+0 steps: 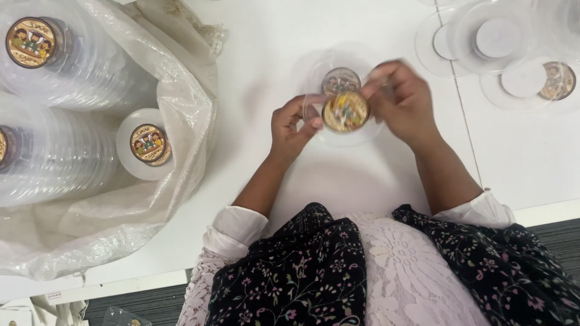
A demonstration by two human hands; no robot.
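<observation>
Mid-tabletop (254, 36): left hand (291, 128) pinches the clear lid (344, 111) by its rim, steadying it; right hand (406, 102), blurred, presses fingertips at its round sticker (345, 111). Second lid (340, 79) lies beneath. Lid stacks (66, 96) bagged at left edge.

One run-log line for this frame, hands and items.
left hand: holds clear lid edge | right hand: on round sticker | lid stacks in bag at left | white table
</observation>
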